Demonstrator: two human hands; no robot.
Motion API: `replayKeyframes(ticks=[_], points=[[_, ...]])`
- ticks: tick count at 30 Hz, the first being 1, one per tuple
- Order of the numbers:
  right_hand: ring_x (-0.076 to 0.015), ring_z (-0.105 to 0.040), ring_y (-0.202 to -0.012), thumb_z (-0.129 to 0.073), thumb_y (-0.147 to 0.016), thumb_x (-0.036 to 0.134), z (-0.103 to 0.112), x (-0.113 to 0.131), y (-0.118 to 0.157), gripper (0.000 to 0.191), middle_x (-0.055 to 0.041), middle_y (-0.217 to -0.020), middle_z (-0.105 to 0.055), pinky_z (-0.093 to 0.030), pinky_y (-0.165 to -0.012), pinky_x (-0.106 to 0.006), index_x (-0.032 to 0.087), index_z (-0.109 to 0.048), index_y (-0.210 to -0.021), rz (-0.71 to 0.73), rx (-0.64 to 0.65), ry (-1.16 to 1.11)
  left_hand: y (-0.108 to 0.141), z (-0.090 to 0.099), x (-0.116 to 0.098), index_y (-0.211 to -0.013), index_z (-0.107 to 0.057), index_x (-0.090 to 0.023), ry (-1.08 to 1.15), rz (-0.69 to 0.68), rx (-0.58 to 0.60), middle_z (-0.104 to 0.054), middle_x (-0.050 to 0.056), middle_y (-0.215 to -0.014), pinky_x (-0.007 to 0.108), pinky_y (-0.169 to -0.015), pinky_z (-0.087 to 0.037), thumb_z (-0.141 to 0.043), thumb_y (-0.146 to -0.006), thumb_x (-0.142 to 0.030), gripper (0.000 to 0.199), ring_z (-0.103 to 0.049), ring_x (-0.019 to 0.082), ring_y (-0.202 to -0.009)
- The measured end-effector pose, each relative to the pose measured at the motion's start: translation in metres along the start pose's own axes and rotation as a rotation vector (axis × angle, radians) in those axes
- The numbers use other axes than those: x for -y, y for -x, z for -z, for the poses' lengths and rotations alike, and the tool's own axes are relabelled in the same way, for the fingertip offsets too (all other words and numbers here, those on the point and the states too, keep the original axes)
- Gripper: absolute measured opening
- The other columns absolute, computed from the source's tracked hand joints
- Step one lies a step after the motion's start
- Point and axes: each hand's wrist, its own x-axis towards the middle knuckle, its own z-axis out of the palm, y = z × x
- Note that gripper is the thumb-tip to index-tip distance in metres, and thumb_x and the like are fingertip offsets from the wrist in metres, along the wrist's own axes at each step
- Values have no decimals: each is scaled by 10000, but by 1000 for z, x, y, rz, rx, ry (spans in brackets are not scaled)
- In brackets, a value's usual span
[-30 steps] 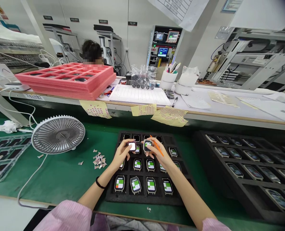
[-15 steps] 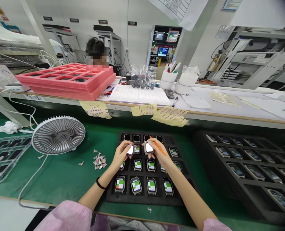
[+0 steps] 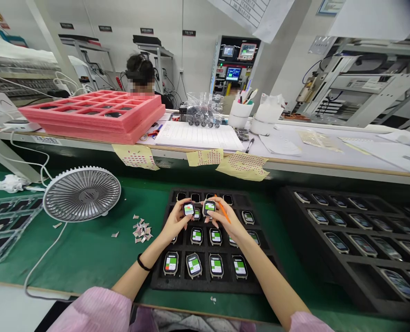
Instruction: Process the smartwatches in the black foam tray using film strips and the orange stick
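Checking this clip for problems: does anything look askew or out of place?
Yes: in the front row of the black foam tray, the second smartwatch from the left sits rotated in its slot, unlike its straight neighbours. Loose paper scraps also lie heaped on the green mat.

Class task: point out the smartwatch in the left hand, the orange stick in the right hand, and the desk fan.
Smartwatch [image 3: 188, 209], head view, on its screen.
Orange stick [image 3: 225, 214], head view, on its middle.
Desk fan [image 3: 82, 193], head view, on its grille.
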Motion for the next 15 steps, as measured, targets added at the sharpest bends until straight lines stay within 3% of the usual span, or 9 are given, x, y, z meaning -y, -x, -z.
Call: replayKeyframes(ticks=[9, 15], points=[[-137, -646, -593, -645, -803, 348, -5, 9, 4, 254, -86, -1095, -637, -366, -395, -223, 228, -533, -998, -10, -26, -16, -1, 2, -1, -1157, -522, -196, 8, 33, -75, -587, 102, -1159, 158, -397, -402, -577, -829, -443, 413, -581, 88, -606], [-138, -646, -590, -676, -775, 365, -4, 8, 3, 303, -87, -1106, -637, -372, -397, -224, 226, -533, -1003, -20, -28, -8, 0, 2, -4, -1135, -550, -186, -16, 60, -100, -604, 99, -1141, 167, -401, -408, -576, -818, -455, 416, -577, 84, -580]])
